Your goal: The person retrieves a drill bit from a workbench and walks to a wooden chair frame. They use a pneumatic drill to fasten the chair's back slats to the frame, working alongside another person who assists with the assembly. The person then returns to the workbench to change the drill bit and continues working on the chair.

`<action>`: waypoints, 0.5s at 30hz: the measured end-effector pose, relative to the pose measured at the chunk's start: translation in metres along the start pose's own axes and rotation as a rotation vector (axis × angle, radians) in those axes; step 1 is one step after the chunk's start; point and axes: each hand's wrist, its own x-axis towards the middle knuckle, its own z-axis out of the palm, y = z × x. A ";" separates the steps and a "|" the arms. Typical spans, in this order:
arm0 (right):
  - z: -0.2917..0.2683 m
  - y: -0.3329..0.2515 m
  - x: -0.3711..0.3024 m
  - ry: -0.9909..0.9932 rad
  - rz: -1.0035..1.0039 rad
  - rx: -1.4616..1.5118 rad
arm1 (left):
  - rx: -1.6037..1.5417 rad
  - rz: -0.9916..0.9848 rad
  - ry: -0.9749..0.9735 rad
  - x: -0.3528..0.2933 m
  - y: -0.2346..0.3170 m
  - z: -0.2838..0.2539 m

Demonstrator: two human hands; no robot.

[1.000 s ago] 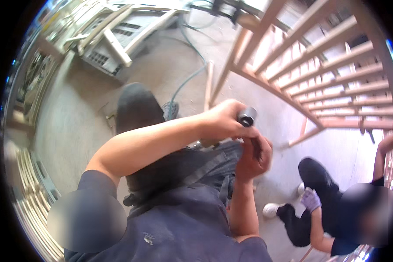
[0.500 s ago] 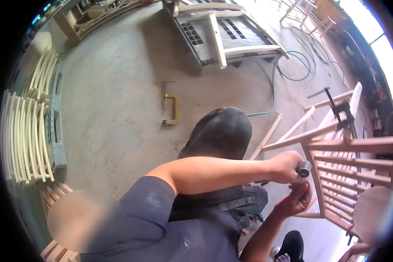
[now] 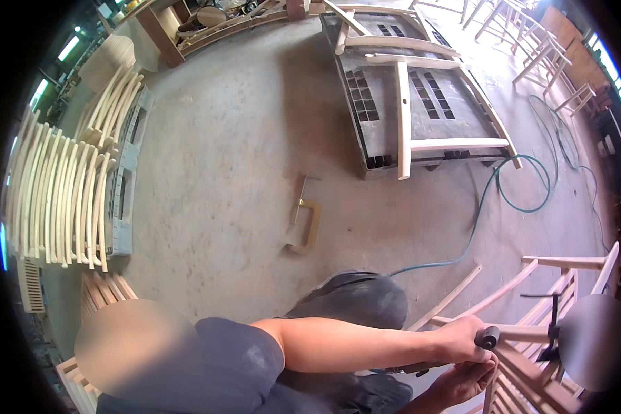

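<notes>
My left hand (image 3: 457, 339) is closed round a dark tool with a round, cylinder-like end (image 3: 488, 337); most of the tool is hidden by the hand and forearm. Just below it, my right hand (image 3: 461, 383) has its fingers pinched together by the tool's end. Whatever lies between those fingers is too small or covered to make out. Both hands are at the near left corner of a slatted wooden chair frame (image 3: 524, 366). A black clamp (image 3: 553, 324) grips that frame to the right of the hands, partly covered by a blurred patch.
A yellow C-clamp (image 3: 312, 228) lies on the concrete floor ahead. Beyond it, wooden frame parts (image 3: 403, 117) rest on a dark pallet (image 3: 455, 127). A green hose (image 3: 472, 231) curls along the floor. Curved wooden pieces (image 3: 58, 193) are stacked at the left; stools (image 3: 541, 65) stand far right.
My view has tilted up, so the floor, pallet and chair frame sit lower in the picture. Both hands are closer to the frame's corner, with the tool still in the left.
</notes>
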 end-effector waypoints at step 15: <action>0.192 -0.066 0.069 -0.330 0.254 -0.551 | -0.608 -0.122 0.307 0.000 0.055 -0.101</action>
